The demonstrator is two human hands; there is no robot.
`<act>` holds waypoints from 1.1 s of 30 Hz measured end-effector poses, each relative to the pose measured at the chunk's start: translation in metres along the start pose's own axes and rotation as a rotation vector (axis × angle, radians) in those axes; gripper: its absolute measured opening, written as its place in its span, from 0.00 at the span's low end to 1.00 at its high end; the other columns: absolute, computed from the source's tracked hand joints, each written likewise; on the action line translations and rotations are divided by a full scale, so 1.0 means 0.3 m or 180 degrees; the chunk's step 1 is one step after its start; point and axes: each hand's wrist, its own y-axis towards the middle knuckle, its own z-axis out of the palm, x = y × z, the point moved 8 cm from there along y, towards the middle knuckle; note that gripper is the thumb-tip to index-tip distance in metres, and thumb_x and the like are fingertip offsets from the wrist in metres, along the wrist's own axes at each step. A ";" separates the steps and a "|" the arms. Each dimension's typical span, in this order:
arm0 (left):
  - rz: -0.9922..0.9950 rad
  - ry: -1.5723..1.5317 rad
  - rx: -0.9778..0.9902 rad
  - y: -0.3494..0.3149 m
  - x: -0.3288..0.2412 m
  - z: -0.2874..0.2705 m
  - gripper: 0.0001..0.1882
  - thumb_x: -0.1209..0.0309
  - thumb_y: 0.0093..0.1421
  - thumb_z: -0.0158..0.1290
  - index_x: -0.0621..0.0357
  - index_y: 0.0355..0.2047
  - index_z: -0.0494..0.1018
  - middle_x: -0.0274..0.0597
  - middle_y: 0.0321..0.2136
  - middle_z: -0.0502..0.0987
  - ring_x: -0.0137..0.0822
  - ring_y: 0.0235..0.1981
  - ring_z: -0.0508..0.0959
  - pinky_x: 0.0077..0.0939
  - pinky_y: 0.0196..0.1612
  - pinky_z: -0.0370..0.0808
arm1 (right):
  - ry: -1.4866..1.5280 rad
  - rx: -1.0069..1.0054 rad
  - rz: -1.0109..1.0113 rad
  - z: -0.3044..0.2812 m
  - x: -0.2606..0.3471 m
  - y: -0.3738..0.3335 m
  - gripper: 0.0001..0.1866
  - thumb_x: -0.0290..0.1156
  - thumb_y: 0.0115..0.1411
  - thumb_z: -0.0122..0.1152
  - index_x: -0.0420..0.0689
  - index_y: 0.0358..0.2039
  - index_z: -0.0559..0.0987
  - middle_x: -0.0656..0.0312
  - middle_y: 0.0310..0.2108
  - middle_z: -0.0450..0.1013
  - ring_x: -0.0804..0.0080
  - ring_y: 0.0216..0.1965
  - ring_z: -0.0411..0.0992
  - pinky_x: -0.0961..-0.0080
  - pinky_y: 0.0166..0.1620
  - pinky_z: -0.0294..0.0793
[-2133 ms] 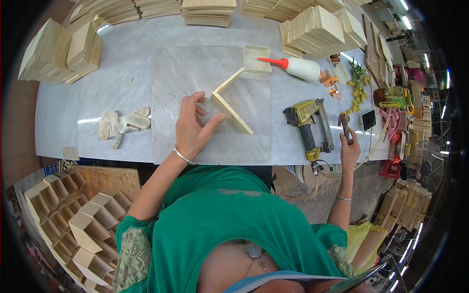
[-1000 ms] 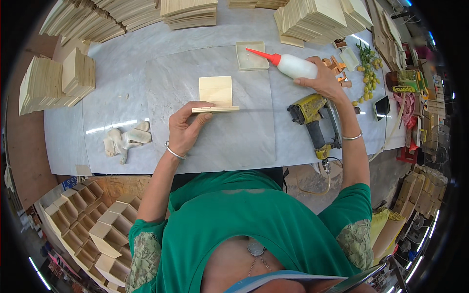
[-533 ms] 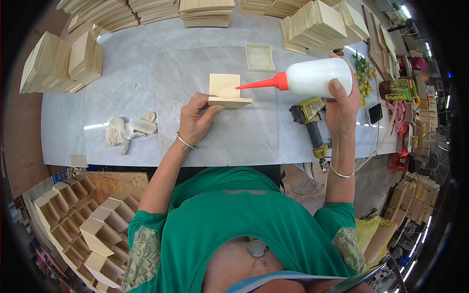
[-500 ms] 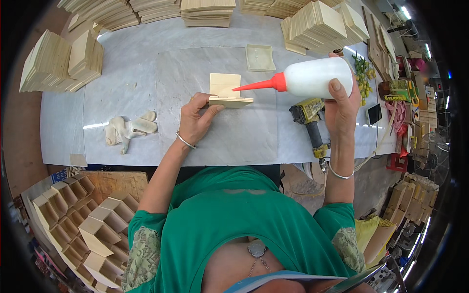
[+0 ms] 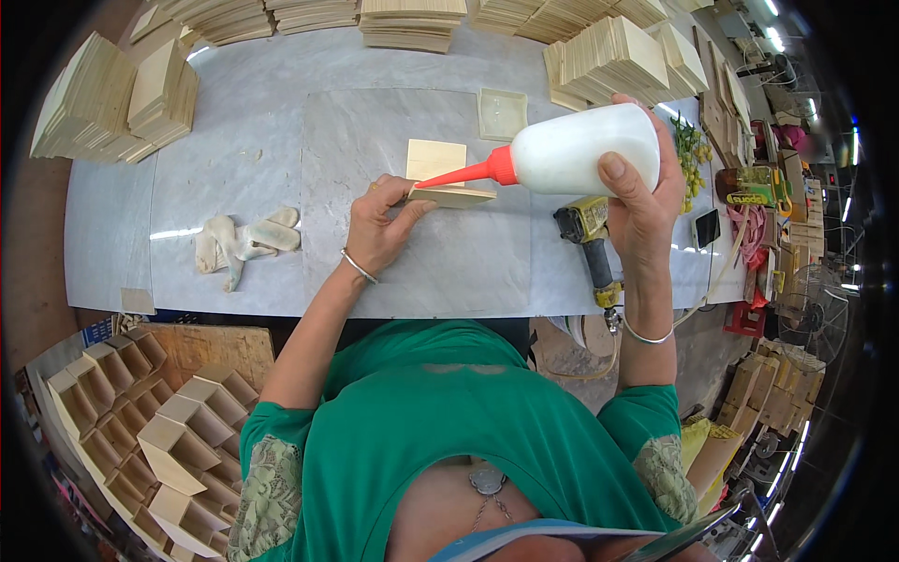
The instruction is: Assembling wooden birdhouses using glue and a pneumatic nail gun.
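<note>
My left hand [image 5: 382, 223] pinches the left end of a thin wooden board [image 5: 459, 198] above the worktable, its near edge toward me. Just beyond it shows a second pale wooden panel [image 5: 437, 161]; whether the two are joined I cannot tell. My right hand [image 5: 646, 178] is wrapped round a white squeeze bottle [image 5: 571, 150], tipped nearly level. Its long red nozzle [image 5: 464, 175] points left, and the tip meets the board's upper edge close to my left fingers. Below the bottle lies a yellow and black air nailer [image 5: 592, 245].
Stacks of thin wooden panels [image 5: 613, 58] line the far edge. Near them is a shallow translucent tray [image 5: 503, 113]. Pale work gloves [image 5: 245, 244] lie at left, a phone [image 5: 706, 229] at right. Open wooden boxes [image 5: 192, 436] are piled at lower left. An air hose [image 5: 613, 351] hangs by my right arm.
The bottle has moved left and slightly down, bringing its nozzle tip from over the rear panel to the board's left end. The board has shifted slightly right and tilted.
</note>
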 end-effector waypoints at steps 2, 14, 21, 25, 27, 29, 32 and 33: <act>0.0012 0.0000 -0.0002 0.002 -0.003 -0.001 0.09 0.74 0.52 0.62 0.61 0.34 0.78 0.38 0.23 0.75 0.30 0.27 0.70 0.23 0.32 0.67 | -0.0024 0.0034 0.0008 0.005 0.006 0.002 0.37 0.36 0.48 0.72 0.34 0.55 0.66 0.56 0.47 0.69 0.70 0.49 0.69 0.74 0.54 0.68; 0.0062 0.0050 -0.0005 0.001 -0.002 -0.003 0.09 0.73 0.52 0.62 0.60 0.34 0.78 0.38 0.23 0.75 0.30 0.26 0.70 0.22 0.31 0.67 | -0.0100 0.0144 -0.0318 0.018 0.038 0.016 0.33 0.34 0.46 0.75 0.39 0.51 0.70 0.60 0.44 0.71 0.72 0.44 0.71 0.76 0.49 0.72; 0.0016 0.0026 0.0016 0.003 0.000 0.000 0.09 0.73 0.53 0.62 0.61 0.35 0.78 0.38 0.23 0.75 0.30 0.26 0.70 0.22 0.32 0.68 | -0.0386 0.0183 -0.0137 -0.006 0.049 0.006 0.39 0.34 0.45 0.74 0.34 0.55 0.66 0.56 0.50 0.67 0.69 0.49 0.68 0.71 0.53 0.69; -0.0008 0.0061 0.0015 0.001 0.002 -0.001 0.09 0.74 0.53 0.62 0.61 0.34 0.78 0.38 0.24 0.75 0.30 0.26 0.70 0.22 0.32 0.68 | -0.0462 0.0198 -0.0142 -0.038 0.046 0.004 0.38 0.34 0.45 0.74 0.35 0.55 0.66 0.55 0.49 0.67 0.68 0.49 0.68 0.71 0.52 0.69; -0.0039 0.0018 0.0024 0.002 0.006 0.000 0.09 0.74 0.53 0.62 0.62 0.34 0.78 0.38 0.24 0.75 0.29 0.27 0.71 0.22 0.32 0.68 | -0.0289 0.0107 -0.0280 -0.056 0.057 0.001 0.34 0.33 0.45 0.75 0.38 0.51 0.70 0.59 0.45 0.70 0.72 0.44 0.71 0.77 0.48 0.72; -0.0035 0.0022 0.0023 0.001 0.003 -0.002 0.09 0.74 0.53 0.62 0.62 0.34 0.78 0.38 0.24 0.75 0.29 0.27 0.71 0.22 0.32 0.68 | -0.0336 0.0085 -0.0330 -0.068 0.064 -0.002 0.34 0.33 0.45 0.75 0.38 0.51 0.70 0.59 0.46 0.70 0.72 0.44 0.71 0.77 0.48 0.72; -0.0019 -0.0004 0.0017 0.002 -0.003 0.000 0.08 0.74 0.53 0.61 0.62 0.34 0.78 0.37 0.25 0.76 0.29 0.28 0.71 0.22 0.33 0.68 | -0.0434 0.0076 -0.0410 -0.092 0.076 -0.008 0.33 0.33 0.45 0.75 0.38 0.51 0.70 0.59 0.46 0.70 0.72 0.44 0.70 0.77 0.48 0.71; -0.0008 -0.0030 0.0007 0.003 -0.005 0.001 0.08 0.75 0.53 0.61 0.62 0.34 0.78 0.37 0.25 0.76 0.29 0.28 0.71 0.22 0.33 0.68 | -0.0480 0.0094 -0.0438 -0.101 0.081 -0.011 0.33 0.33 0.45 0.75 0.38 0.50 0.70 0.60 0.45 0.70 0.72 0.44 0.70 0.77 0.48 0.71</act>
